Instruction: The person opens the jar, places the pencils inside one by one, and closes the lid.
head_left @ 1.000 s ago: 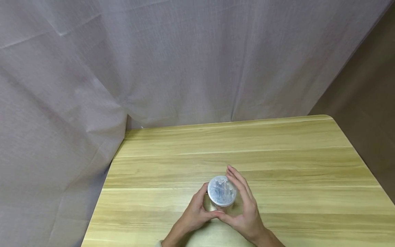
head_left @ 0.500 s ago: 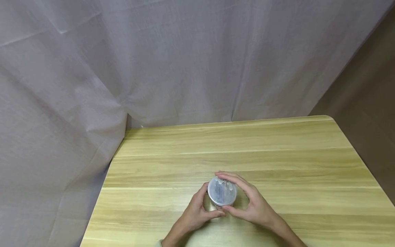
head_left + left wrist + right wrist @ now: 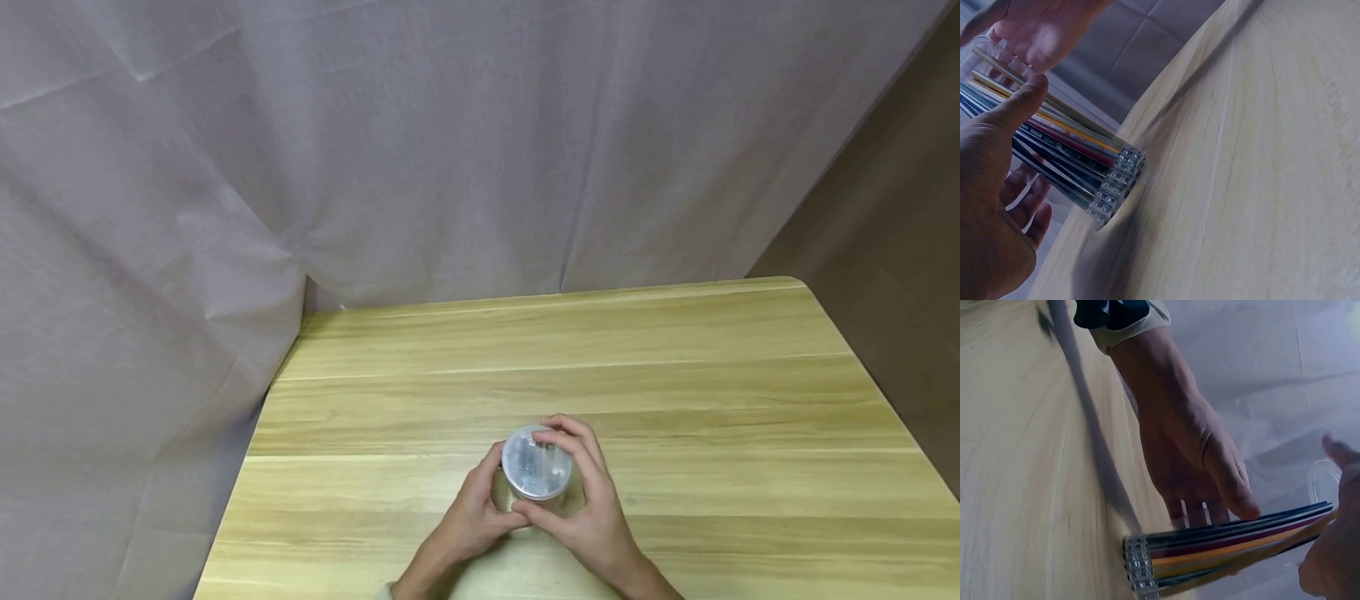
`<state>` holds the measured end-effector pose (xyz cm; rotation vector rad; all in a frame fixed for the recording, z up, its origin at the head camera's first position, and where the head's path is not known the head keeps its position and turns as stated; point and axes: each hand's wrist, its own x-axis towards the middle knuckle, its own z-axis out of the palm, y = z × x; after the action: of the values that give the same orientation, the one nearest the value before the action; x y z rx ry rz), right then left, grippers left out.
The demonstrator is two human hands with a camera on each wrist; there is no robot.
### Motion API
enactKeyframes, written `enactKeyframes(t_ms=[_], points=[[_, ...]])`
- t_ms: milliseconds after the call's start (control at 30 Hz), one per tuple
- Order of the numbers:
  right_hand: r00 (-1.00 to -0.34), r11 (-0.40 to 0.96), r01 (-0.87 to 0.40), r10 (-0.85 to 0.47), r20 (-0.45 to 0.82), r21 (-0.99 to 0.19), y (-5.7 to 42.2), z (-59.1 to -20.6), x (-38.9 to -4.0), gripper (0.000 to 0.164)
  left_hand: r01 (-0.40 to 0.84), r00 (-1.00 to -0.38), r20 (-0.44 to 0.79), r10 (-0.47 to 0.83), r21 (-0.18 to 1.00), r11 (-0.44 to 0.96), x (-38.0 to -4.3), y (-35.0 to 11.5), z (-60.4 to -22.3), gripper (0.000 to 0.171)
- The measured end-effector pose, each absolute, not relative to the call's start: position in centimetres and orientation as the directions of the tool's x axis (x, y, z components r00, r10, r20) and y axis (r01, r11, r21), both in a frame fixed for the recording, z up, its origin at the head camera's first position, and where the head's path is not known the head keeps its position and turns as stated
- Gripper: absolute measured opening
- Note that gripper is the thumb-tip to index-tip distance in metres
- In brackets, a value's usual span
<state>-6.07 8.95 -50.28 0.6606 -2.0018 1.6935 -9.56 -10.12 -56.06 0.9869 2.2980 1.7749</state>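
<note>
A clear round container [image 3: 1113, 187] packed with long thin pencils [image 3: 1066, 134] stands on the table; their coloured bodies show through its wall. Its round, shiny lid [image 3: 534, 477] faces up in the head view. My left hand [image 3: 476, 512] grips the body from the left, thumb on the near side. On the right, my right hand [image 3: 592, 512] curves round the lid, one fingertip over its top far edge and the thumb at the near rim. In the right wrist view, the right hand [image 3: 1338, 544] is at the container's top end, above the left hand [image 3: 1188, 447].
The wood-grain table [image 3: 675, 400] spreads out round the container. Behind it and on the left hangs a grey cloth [image 3: 435, 150]; a darker brownish surface [image 3: 885, 233] lies beyond the right edge.
My right hand closed round the lid with its wrist swung out to the right, then the wrist came back in and the fingers shifted on the rim. My left hand kept its grip.
</note>
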Motion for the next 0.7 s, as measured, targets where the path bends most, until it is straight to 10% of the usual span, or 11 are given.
enactKeyframes(t_ms=[200,433,700], points=[[-0.738,0.010,-0.652,-0.237,0.632,-0.758,11.2,-49.3,-7.6,0.106,0.380,-0.812,0.262,0.522,0.915,0.131,-9.5,-10.0,-55.9,0.091],[-0.719,0.016,-0.583,-0.476,0.507,-0.812,13.0,-48.1,-8.8,0.087,0.416,-0.802,0.296,0.519,0.900,0.130,-9.4,-10.0,-56.1,0.089],[-0.764,-0.001,-0.594,-0.311,0.565,-0.805,11.7,-49.4,-8.0,0.086,0.437,-0.795,0.322,0.513,0.892,0.117,-9.6,-10.0,-56.2,0.090]])
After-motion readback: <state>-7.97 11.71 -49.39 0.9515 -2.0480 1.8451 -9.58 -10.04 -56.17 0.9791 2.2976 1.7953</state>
